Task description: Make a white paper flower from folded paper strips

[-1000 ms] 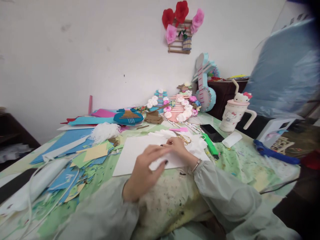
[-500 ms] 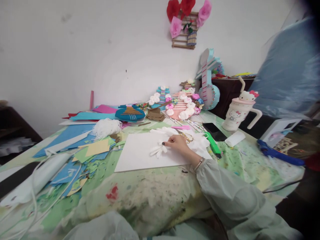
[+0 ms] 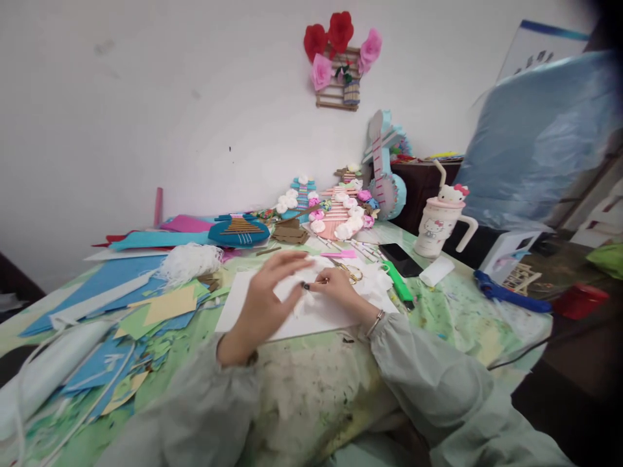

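My right hand [image 3: 333,287] is closed in a pinch, its dark-nailed fingertips on a small cluster of white paper strips [image 3: 298,306]. That cluster is hard to make out against the white sheet [image 3: 232,312] under it. Just left of it, my left hand [image 3: 267,299] hovers over the sheet, fingers apart and nothing in them. It hides part of the sheet. Beside my right hand lie gold-handled scissors [image 3: 356,275], with crumpled white pieces [image 3: 379,280] close by.
A green cutter [image 3: 399,284], a black phone [image 3: 400,259], a white roll [image 3: 437,271], a cat-topped cup [image 3: 438,224] and a blue glue gun [image 3: 511,293] stand or lie to the right. Paper scraps [image 3: 170,305] and white shredded strands [image 3: 191,266] cover the left. Flower-decorated crafts [image 3: 341,211] line the back.
My left hand has come into view from below and now hovers over the sheet beside my right hand. My right hand stays pinched at the strips. The view has turned slightly right.
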Demonstrator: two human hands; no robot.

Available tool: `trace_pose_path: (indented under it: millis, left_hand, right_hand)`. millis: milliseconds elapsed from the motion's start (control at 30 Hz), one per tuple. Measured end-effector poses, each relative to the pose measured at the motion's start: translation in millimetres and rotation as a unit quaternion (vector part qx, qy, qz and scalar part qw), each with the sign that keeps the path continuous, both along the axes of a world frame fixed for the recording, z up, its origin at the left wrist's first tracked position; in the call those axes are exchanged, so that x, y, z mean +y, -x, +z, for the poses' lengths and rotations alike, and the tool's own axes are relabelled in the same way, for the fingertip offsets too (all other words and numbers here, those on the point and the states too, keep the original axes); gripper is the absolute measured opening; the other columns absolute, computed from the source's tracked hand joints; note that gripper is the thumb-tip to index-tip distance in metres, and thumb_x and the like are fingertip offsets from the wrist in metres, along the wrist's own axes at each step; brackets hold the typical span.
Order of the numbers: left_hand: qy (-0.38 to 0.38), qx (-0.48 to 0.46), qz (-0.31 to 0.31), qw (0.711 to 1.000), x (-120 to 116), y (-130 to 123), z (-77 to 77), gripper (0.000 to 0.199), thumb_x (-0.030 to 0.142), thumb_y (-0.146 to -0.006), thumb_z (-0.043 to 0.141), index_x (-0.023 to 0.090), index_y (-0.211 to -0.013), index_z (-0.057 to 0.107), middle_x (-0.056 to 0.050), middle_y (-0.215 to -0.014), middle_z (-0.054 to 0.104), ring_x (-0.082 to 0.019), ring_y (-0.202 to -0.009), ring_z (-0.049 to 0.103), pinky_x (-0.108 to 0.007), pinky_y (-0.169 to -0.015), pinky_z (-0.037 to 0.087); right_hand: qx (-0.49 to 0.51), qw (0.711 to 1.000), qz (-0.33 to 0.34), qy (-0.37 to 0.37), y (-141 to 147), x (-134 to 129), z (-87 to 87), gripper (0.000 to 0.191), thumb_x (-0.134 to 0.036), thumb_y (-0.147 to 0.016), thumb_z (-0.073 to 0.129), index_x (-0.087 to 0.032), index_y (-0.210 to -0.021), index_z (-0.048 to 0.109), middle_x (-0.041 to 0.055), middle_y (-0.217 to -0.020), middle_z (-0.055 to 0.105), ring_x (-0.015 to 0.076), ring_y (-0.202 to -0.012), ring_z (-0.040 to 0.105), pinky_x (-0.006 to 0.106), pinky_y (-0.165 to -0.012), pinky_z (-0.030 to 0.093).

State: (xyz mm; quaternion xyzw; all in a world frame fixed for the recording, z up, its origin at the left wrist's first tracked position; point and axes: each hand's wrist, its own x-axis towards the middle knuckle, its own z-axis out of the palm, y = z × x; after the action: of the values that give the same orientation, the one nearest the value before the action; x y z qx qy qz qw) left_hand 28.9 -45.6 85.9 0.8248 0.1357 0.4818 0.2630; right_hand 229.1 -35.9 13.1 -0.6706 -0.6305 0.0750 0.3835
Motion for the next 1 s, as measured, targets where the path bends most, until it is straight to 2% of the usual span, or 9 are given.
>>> trace_pose_path:
  millis: [67,133,200,300,467,567,667,800,1000]
  left_hand:
    - [0.11,-0.052,0.105,0.987,49.1,-2.3,-23.0,0.027,0.02,-0.072,0.053,0.02,-0.095,0.068,-0.006,-0.108,0.063,-0.021,-0.103,0.056,-0.032,-0.085,0.047]
    - [0.288,-0.083,0.134,0.945,82.3,-2.6,-46.5,0.023,0.024,-0.068,0.056,0.017,-0.087,0.068,-0.006,-0.092,0.067,-0.019,-0.09,0.06,-0.03,-0.079,0.047]
    - [0.347,-0.064,0.107,0.929,95.0,-4.7,-65.4,0.024,0.029,-0.067,0.058,0.014,-0.082,0.068,-0.006,-0.084,0.068,-0.019,-0.077,0.062,-0.03,-0.071,0.048]
    - [0.397,-0.049,0.061,0.915,86.9,-14.2,-80.6,0.026,0.035,-0.064,0.063,0.012,-0.074,0.069,-0.007,-0.076,0.069,-0.019,-0.072,0.063,-0.03,-0.069,0.048]
    - [0.467,-0.057,-0.044,0.881,62.8,-30.5,-79.9,0.032,0.042,-0.069,0.062,0.012,-0.08,0.069,-0.009,-0.083,0.07,-0.02,-0.072,0.063,-0.029,-0.064,0.048]
    - [0.491,-0.057,-0.119,0.861,57.0,-31.9,-77.0,0.03,0.04,-0.065,0.068,0.012,-0.074,0.069,-0.01,-0.078,0.069,-0.019,-0.067,0.062,-0.029,-0.064,0.048]
    - [0.499,-0.065,-0.161,0.849,55.9,-31.4,-78.0,0.027,0.037,-0.061,0.071,0.012,-0.073,0.07,-0.01,-0.08,0.07,-0.02,-0.07,0.062,-0.03,-0.069,0.048]
    - [0.51,-0.088,-0.173,0.838,57.9,-32.9,-82.5,0.028,0.028,-0.055,0.075,0.014,-0.08,0.072,-0.009,-0.085,0.07,-0.02,-0.078,0.063,-0.029,-0.074,0.047]
    - [0.506,-0.106,-0.127,0.846,62.7,-34.1,-86.4,0.027,0.024,-0.053,0.076,0.014,-0.078,0.073,-0.007,-0.08,0.071,-0.017,-0.072,0.061,-0.026,-0.071,0.044]
  right_hand:
    - [0.02,1.0,0.005,-0.009,-0.9,2.0,0.1,0.031,-0.046,-0.069,0.067,-0.016,-0.061,0.067,0.0012,-0.061,0.063,0.0129,-0.063,0.054,0.024,-0.06,0.032]
    - [0.045,0.999,0.014,-0.019,-0.6,4.2,-0.7,0.031,-0.046,-0.068,0.068,-0.016,-0.061,0.067,0.0012,-0.062,0.062,0.0128,-0.063,0.053,0.023,-0.059,0.032]
    - [0.07,0.997,0.024,-0.029,1.3,5.9,-2.0,0.031,-0.046,-0.068,0.067,-0.016,-0.06,0.066,0.0011,-0.063,0.061,0.0125,-0.063,0.052,0.023,-0.059,0.033]
    - [0.107,0.992,0.04,-0.045,5.2,5.9,-2.7,0.032,-0.046,-0.068,0.067,-0.015,-0.06,0.065,0.0011,-0.063,0.059,0.0121,-0.062,0.05,0.024,-0.059,0.034]
    - [0.16,0.983,0.063,-0.061,5.2,0.4,1.3,0.031,-0.045,-0.066,0.067,-0.015,-0.063,0.065,0.0011,-0.064,0.057,0.0119,-0.061,0.048,0.024,-0.058,0.035]
    - [0.181,0.979,0.071,-0.06,1.6,-1.6,2.5,0.03,-0.044,-0.065,0.067,-0.014,-0.062,0.063,0.0002,-0.062,0.056,0.0114,-0.058,0.047,0.024,-0.057,0.035]
    - [0.195,0.977,0.072,-0.054,-1.0,-0.7,1.4,0.03,-0.043,-0.063,0.068,-0.014,-0.06,0.062,-0.0007,-0.06,0.054,0.0109,-0.057,0.045,0.024,-0.056,0.034]
    - [0.206,0.975,0.074,-0.046,-1.7,1.1,-0.4,0.032,-0.045,-0.061,0.07,-0.014,-0.06,0.061,-0.001,-0.059,0.052,0.0106,-0.057,0.044,0.024,-0.056,0.034]
    - [0.207,0.974,0.09,-0.029,-1.0,-0.6,-0.6,0.037,-0.05,-0.06,0.07,-0.014,-0.06,0.06,-0.0017,-0.057,0.05,0.0099,-0.055,0.043,0.023,-0.053,0.032]
